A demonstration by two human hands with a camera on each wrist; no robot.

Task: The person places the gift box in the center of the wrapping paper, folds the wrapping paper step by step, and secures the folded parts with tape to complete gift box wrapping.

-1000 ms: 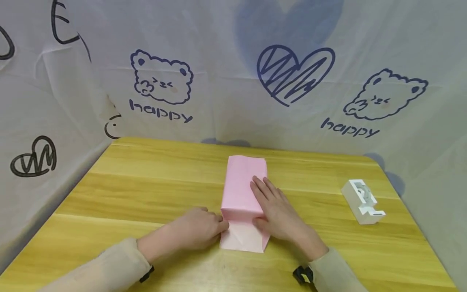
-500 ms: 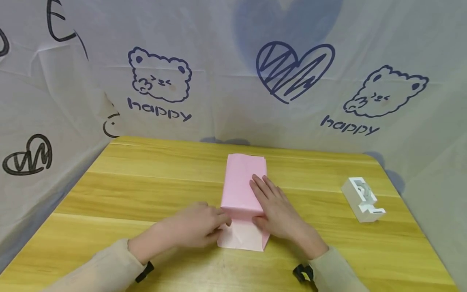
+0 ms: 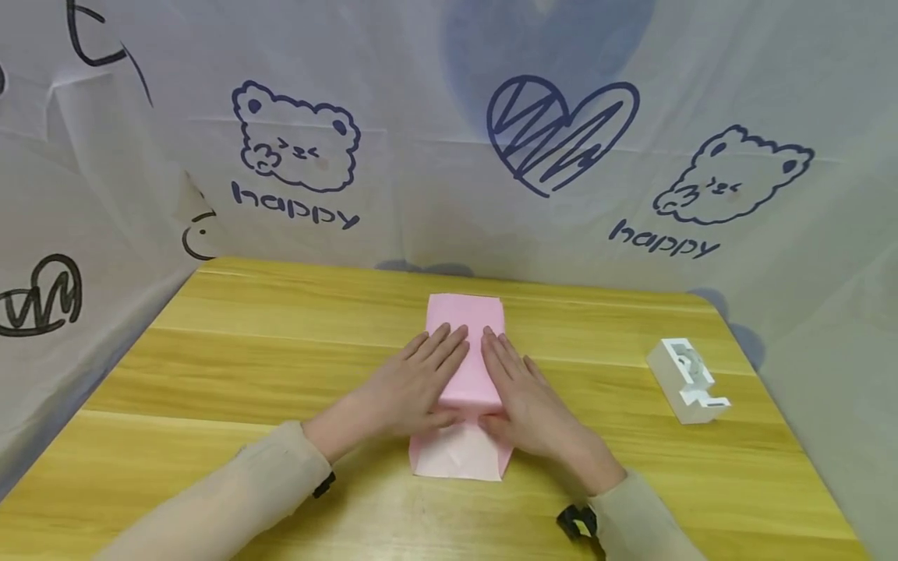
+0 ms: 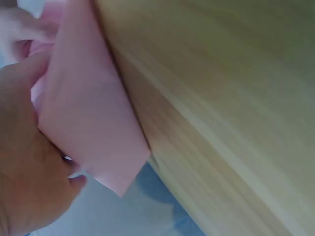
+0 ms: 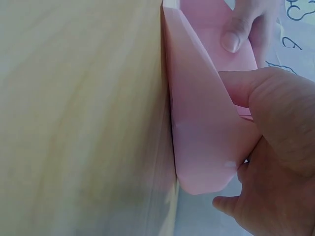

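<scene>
A long folded pink paper form (image 3: 466,308), like a flattened paper bag, lies lengthwise on the wooden table. Its near end shows a paler, opened flap (image 3: 457,456). My left hand (image 3: 412,389) rests on the paper's left side with straight fingers pointing away and the thumb at the fold line. On the right side, my right hand (image 3: 531,401) lies with its fingers extended along the paper and its thumb near the same fold. Both wrist views show the paper's side panels (image 4: 93,113) standing up from the table, with a thumb reaching over the top edge.
A white tape dispenser (image 3: 687,382) stands on the right part of the wooden table (image 3: 281,343). A pale cloth with drawn bears and hearts (image 3: 421,179) hangs behind the far table edge.
My left hand has moved from the paper's left near edge, where its fingers were curled, onto the upper surface with straightened fingers. The right hand has stayed almost in place.
</scene>
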